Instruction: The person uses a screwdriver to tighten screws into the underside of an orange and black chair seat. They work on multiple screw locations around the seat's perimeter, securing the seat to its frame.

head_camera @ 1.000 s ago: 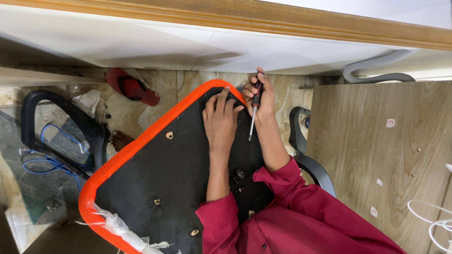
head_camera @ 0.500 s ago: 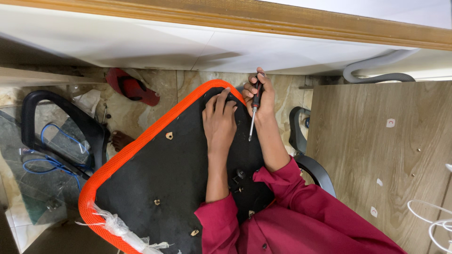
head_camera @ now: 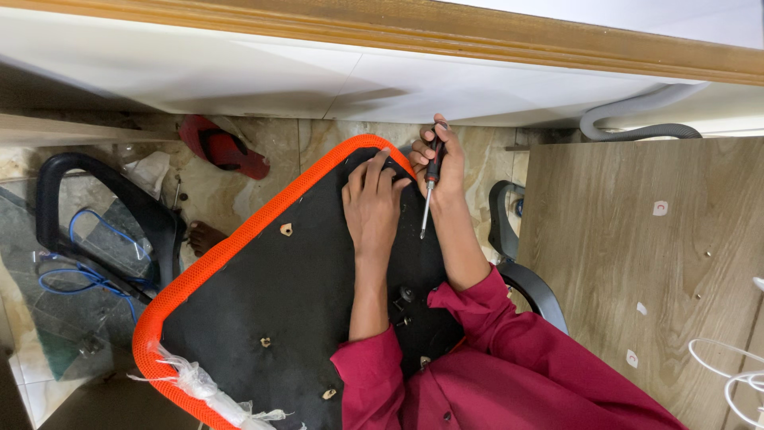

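Screwdriver [head_camera: 428, 195]: upper centre of the frame, tip down on the seat; thin stiff shaft, dark handle, probably light, best taken at the handle.
Right hand [head_camera: 439, 163]: grip closed round the screwdriver's handle.
Left hand [head_camera: 371, 203]: fingers spread, pressed flat on the seat, holding nothing.
Chair seat [head_camera: 263, 295]: upturned, black rigid underside, orange mesh rim; looks bulky, rim offers a hold.
Armrest [head_camera: 95, 215]: black loop, left of frame.
Floor [head_camera: 310, 143]: marbled tile, red sandal [head_camera: 224, 149] upper left.
Wooden panel [head_camera: 637, 255]: right side.
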